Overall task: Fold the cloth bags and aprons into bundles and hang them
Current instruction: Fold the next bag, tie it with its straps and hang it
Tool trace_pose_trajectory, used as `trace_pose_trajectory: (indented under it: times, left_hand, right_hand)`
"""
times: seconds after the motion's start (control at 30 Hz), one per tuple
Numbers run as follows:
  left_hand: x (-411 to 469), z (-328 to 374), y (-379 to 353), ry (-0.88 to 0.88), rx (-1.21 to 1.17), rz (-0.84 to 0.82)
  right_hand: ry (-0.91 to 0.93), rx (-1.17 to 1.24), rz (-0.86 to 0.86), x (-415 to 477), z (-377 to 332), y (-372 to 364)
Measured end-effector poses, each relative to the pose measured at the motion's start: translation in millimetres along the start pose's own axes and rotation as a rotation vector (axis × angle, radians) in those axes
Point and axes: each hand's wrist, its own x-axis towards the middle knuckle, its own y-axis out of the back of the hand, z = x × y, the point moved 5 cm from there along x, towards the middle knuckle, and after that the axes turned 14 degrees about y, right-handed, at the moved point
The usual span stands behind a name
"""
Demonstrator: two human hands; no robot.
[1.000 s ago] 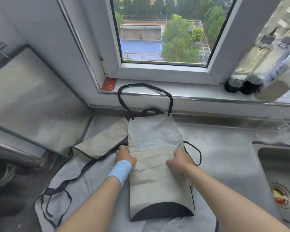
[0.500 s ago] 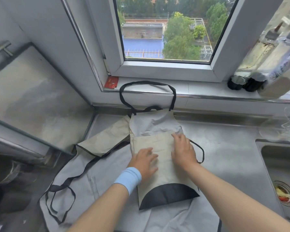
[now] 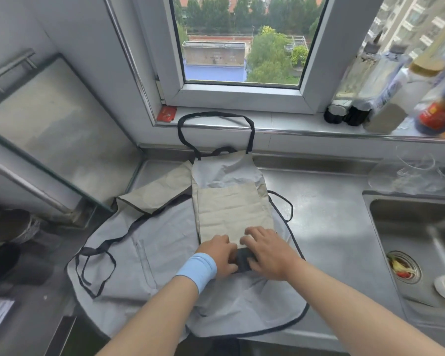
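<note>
Left hand (image 3: pixel 220 255), blue wristband (image 3: pixel 197 272) on the wrist. Its fingers are curled round the near end of the beige apron (image 3: pixel 231 209), where the dark hem (image 3: pixel 243 260) bunches up. Right hand (image 3: pixel 267 250) is just beside it, the two almost touching. Its fingers are bent over the same end, thumb against the dark hem. We read both hands as gripping the cloth, not lying flat on it.

The beige apron is folded into a long narrow strip running away from us. Its far end shows a paler grey face. Its black neck loop (image 3: pixel 216 119) climbs the wall and lies over the edge of the sill (image 3: pixel 293 124). A beige flap (image 3: pixel 157 194) sticks out to the left of the strip; we cannot tell whether it belongs to the same piece.

Under the strip a grey apron (image 3: pixel 144 265) lies spread on the steel desk (image 3: pixel 332 214). It is black-edged, with its ties (image 3: pixel 93 268) looped at the left.

To the right is a sink (image 3: pixel 406 222), with scraps in the strainer (image 3: pixel 402 268). Bottles (image 3: pixel 385 98) stand on the sill at the right, and a red packet (image 3: pixel 167 113) sits at its left corner. Left of the desk is a tilted glass panel (image 3: pixel 49 124).
</note>
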Motion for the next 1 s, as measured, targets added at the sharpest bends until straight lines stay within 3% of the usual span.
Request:
trace_pose_trajectory:
  times: [0.17, 0.43, 0.57, 0.67, 0.77, 0.9, 1.0]
  left_hand:
    - [-17, 0, -25, 0.017, 0.059, 0.046]
    - [-32, -8, -23, 0.085, 0.012, 0.104]
    - [-39, -19, -16, 0.150, 0.004, 0.025]
    - [-40, -23, -22, 0.166, -0.031, -0.063]
    - [-40, -22, -31, 0.157, 0.011, -0.049]
    - [-46, -18, -30, 0.144, 0.075, 0.053]
    - [-50, -17, -20, 0.151, 0.080, 0.139]
  right_hand:
    - [0.046, -0.143, -0.203, -19, -15, -28]
    - [-0.082, -0.178, -0.184, -15, -20, -21]
    - [-0.101, -0.134, -0.173, -18, -25, -8]
    - [-0.119, -0.196, -0.224, -22, -22, -12]
    - [-0.104, -0.324, -0.326, -21, -26, -20]
    - [-0.124, -0.335, -0.284, -22, -32, -14]
    - [-0.089, -0.199, -0.089, -23, -32, 10]
